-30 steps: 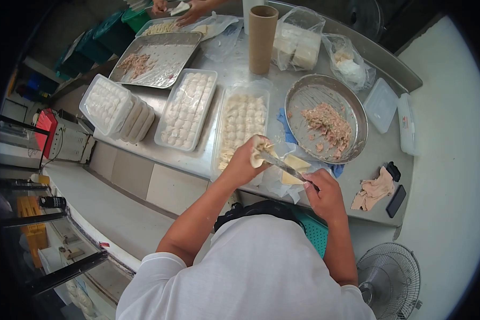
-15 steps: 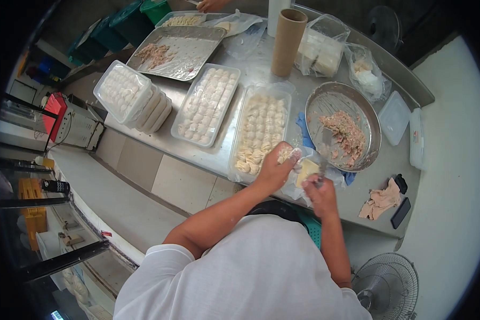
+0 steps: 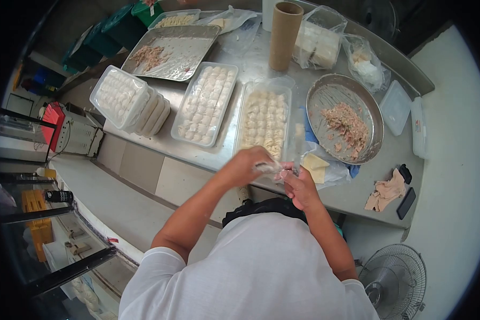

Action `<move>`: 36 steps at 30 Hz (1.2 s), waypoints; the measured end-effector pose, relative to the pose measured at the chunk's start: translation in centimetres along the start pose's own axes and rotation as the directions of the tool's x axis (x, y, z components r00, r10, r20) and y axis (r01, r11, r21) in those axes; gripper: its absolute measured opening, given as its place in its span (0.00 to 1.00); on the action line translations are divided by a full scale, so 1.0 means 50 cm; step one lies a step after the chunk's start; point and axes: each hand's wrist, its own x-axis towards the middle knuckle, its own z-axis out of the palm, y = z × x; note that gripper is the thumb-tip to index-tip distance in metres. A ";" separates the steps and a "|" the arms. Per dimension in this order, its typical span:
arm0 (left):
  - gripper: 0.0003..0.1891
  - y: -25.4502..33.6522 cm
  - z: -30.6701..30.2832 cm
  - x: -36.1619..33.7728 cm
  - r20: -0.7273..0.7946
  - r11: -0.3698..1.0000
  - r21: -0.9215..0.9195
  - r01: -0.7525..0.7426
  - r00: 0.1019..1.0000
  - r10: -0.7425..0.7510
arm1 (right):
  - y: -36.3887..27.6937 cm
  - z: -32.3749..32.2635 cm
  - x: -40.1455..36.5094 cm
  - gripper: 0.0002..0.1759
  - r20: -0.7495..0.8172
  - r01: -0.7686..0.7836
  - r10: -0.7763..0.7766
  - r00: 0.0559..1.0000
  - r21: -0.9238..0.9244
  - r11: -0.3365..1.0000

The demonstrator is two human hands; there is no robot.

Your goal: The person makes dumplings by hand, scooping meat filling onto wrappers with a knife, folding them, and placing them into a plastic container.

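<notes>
My left hand (image 3: 246, 166) is closed round a pale, floury dumpling (image 3: 269, 169), held just past the near end of an open plastic box. The dumpling is blurred and partly hidden by the fingers. My right hand (image 3: 300, 188) meets it from the right, its fingertips at the dumpling. A narrow flat-bladed spatula (image 3: 298, 141) is gripped in it, blade pointing up and away. Beside this hand, yellowish wrappers (image 3: 316, 167) lie on clear plastic. Rows of dumplings (image 3: 262, 120) fill the plastic box (image 3: 289, 101). To the right, a round metal pan (image 3: 379, 114) holds minced filling (image 3: 346, 127).
Left of the box stand another filled box (image 3: 205, 104) and a stack of filled boxes (image 3: 124, 101). Behind are a metal tray (image 3: 192, 45), a cardboard tube (image 3: 286, 37) and bagged goods (image 3: 320, 42). A phone (image 3: 406, 204) and cloth (image 3: 385, 192) lie right. A fan (image 3: 394, 277) stands below.
My right hand has moved left from the wrappers to meet my left hand, and the spatula now points up. My left hand has drawn back leftward. The co-worker's hand at the top has shifted left.
</notes>
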 end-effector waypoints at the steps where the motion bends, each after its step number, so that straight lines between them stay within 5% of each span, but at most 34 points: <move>1: 0.11 -0.012 -0.021 -0.001 0.009 0.994 0.080 0.076 0.997 -0.077 | 0.003 -0.004 0.003 0.17 -0.002 -0.001 0.001 1.000 0.001 1.000; 4: 0.11 -0.057 -0.077 -0.004 0.013 0.917 0.311 0.249 0.964 -0.266 | 0.012 -0.031 0.015 0.18 -0.037 0.013 -0.017 0.999 -0.105 0.994; 11: 0.17 -0.067 -0.057 -0.006 0.097 0.960 0.198 0.199 0.970 -0.221 | 0.006 -0.135 -0.023 0.16 -0.222 0.106 -0.137 0.965 -0.147 0.984; 17: 0.23 -0.075 -0.039 0.002 0.122 0.859 0.494 0.137 0.967 -0.225 | -0.029 -0.240 -0.066 0.18 -0.378 0.144 -0.229 0.897 -0.240 0.960; 19: 0.22 -0.037 -0.044 0.017 0.183 0.806 0.547 0.227 0.907 -0.380 | -0.050 -0.288 -0.077 0.17 -0.424 0.163 -0.282 0.860 -0.295 0.942; 20: 0.22 -0.022 -0.037 0.029 0.190 0.809 0.546 0.216 0.909 -0.371 | -0.062 -0.314 -0.075 0.15 -0.340 0.215 -0.561 0.754 -0.680 0.701; 21: 0.22 -0.006 -0.027 0.042 0.128 0.796 0.580 0.174 0.945 -0.300 | -0.074 -0.332 -0.070 0.14 -0.137 0.181 -0.759 0.637 -0.930 0.320; 22: 0.23 0.006 -0.012 0.054 0.067 0.778 0.613 0.139 0.972 -0.226 | -0.104 -0.327 -0.073 0.14 -0.142 0.176 -0.760 0.634 -0.930 0.321; 24: 0.22 0.032 0.046 0.090 0.044 0.892 0.445 0.078 0.993 -0.108 | -0.166 -0.319 -0.081 0.14 -0.002 -0.037 -0.724 0.690 -0.999 -0.033; 26: 0.21 0.031 0.144 0.117 0.042 0.953 0.294 -0.069 0.997 0.060 | -0.193 -0.318 -0.055 0.14 -0.025 -0.124 -0.708 0.706 -0.988 -0.089; 29: 0.19 0.034 0.263 0.155 0.127 0.964 0.220 -0.150 0.984 0.124 | -0.202 -0.334 -0.010 0.13 -0.029 -0.204 -0.661 0.750 -0.960 -0.190; 36: 0.15 -0.048 0.347 0.175 0.126 0.883 0.462 -0.084 0.992 0.028 | -0.202 -0.354 -0.018 0.09 0.126 0.004 -0.475 0.871 -0.968 -0.249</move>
